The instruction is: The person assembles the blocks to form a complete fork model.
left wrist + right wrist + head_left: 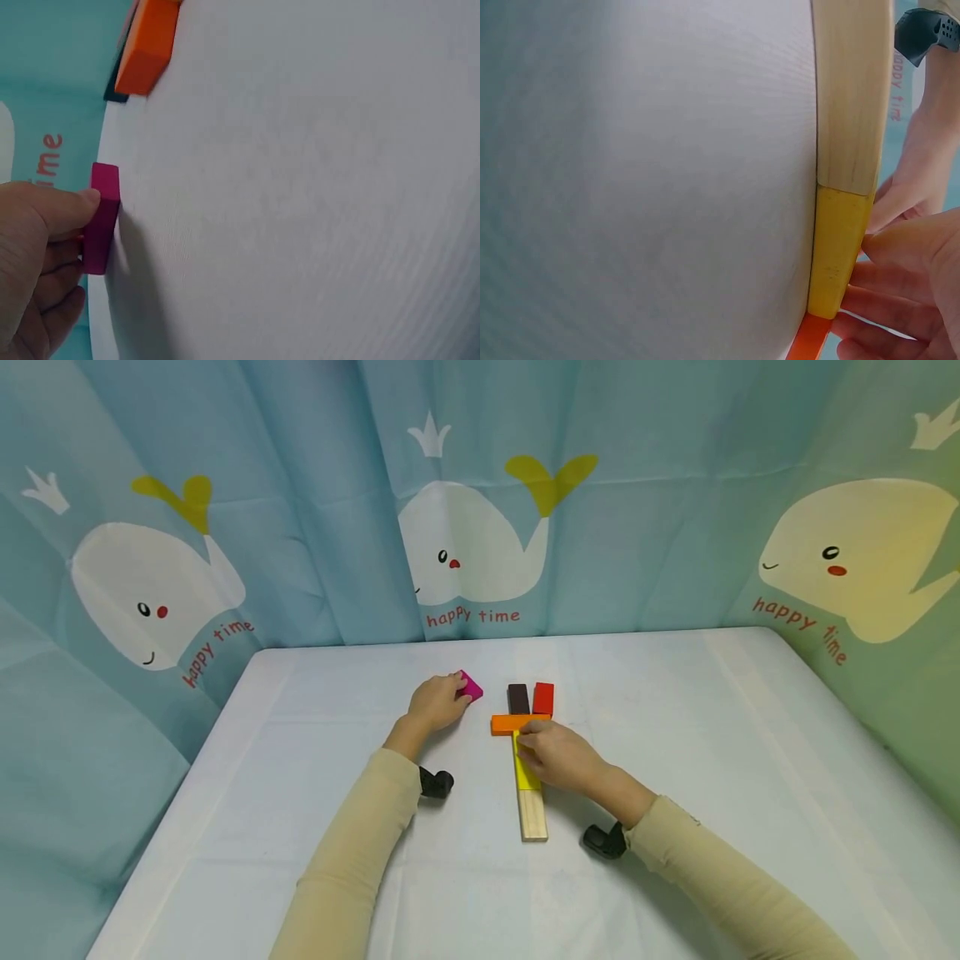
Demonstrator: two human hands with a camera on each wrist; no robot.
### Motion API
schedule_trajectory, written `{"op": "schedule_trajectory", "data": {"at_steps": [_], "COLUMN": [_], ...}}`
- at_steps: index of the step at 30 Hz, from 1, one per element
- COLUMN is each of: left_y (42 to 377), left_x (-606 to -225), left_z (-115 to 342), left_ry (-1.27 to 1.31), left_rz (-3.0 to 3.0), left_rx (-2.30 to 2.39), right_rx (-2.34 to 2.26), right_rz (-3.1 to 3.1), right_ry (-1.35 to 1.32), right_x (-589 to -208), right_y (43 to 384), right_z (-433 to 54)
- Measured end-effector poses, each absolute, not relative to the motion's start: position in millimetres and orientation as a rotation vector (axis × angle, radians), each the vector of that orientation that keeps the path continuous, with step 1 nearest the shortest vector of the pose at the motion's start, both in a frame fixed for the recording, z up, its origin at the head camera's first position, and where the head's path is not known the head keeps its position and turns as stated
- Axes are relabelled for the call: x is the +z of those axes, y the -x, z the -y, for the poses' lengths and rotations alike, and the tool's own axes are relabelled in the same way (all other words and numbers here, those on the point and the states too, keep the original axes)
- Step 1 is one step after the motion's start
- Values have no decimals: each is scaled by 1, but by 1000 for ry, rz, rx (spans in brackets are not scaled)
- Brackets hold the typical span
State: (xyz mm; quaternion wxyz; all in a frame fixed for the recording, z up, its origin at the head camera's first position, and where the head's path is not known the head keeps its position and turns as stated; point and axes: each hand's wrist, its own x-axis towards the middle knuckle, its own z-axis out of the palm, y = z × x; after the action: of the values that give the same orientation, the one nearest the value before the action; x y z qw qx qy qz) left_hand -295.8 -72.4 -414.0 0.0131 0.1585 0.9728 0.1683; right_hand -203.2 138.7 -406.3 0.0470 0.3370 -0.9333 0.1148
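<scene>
My left hand (438,702) pinches a magenta triangular block (471,687) near the back of the table. In the left wrist view, the thumb lies on one face of that magenta block (103,217) and the fingers sit behind it. My right hand (562,756) is over the yellow block (528,772); in the right wrist view its fingertips are right at the edge of the yellow block (836,255). A plain wooden block (533,816) continues the line toward the front. Across the far end of the yellow block lies an orange block (510,724), partly covered by the right hand.
Behind the orange block, a dark brown block (518,699) and a red block (543,698) lie side by side. Everything is on a white-covered table (300,877). A blue curtain with whales (322,527) hangs behind the table. Black devices (437,783) are worn at both wrists.
</scene>
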Motion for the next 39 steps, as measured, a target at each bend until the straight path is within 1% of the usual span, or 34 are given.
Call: {"op": "schedule_trajectory", "data": {"at_steps": [12, 39], "left_y": [293, 291], "left_x": [-414, -413], "left_z": [68, 63], "left_ry": [-583, -652], "left_rz": [-3007, -2964], "left_rx": [532, 523], "right_rx": [365, 369], "right_rz": [2871, 2812], "right_ry": [-1013, -1059], "right_x": [-404, -405], "right_y": [202, 203], "right_z": [-138, -139]}}
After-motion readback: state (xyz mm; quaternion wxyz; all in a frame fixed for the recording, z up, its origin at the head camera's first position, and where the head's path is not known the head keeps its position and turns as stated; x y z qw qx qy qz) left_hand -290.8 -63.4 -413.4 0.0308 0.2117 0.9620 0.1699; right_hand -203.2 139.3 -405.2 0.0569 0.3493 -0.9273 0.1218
